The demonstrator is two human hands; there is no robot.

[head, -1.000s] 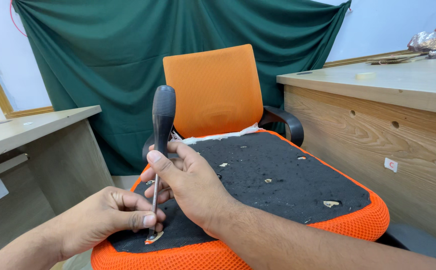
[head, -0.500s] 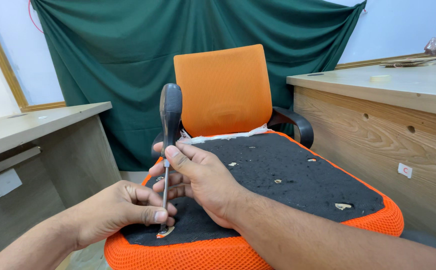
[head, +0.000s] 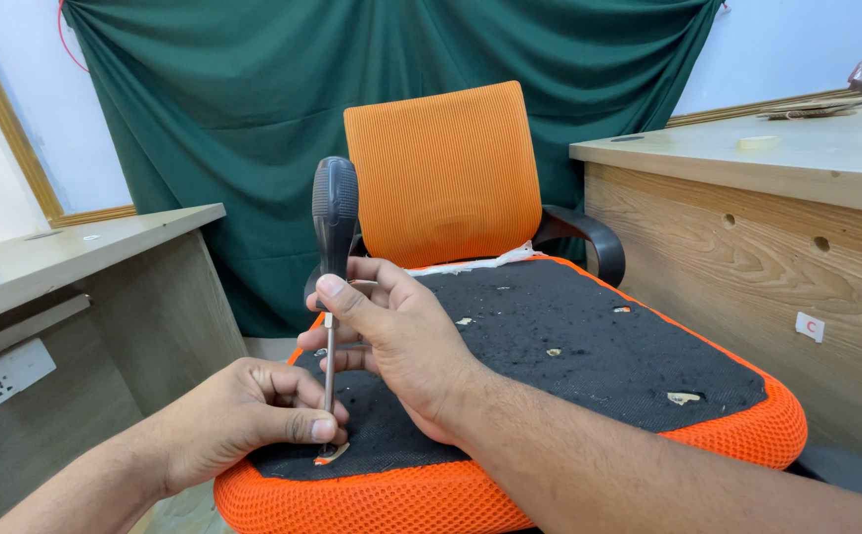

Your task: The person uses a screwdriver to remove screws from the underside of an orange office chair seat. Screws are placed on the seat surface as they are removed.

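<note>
An orange mesh seat cushion (head: 747, 445) lies upside down, its black fabric underside (head: 569, 366) facing up. A screwdriver (head: 334, 213) with a black handle stands upright, its tip in a small hole at the near left corner. My right hand (head: 391, 341) grips the lower part of the handle. My left hand (head: 243, 420) pinches the metal shaft just above the tip, resting on the black fabric.
An orange mesh backrest (head: 441, 168) with black armrests (head: 589, 237) stands behind the seat, before a green curtain (head: 253, 99). A wooden desk (head: 747, 227) is on the right, another desk (head: 85, 277) with a wall socket (head: 1, 376) on the left. Several small holes dot the underside.
The view has shifted slightly. Both hands stay on the screwdriver at the same corner hole; my right hand's fingers have shifted a little on the handle.
</note>
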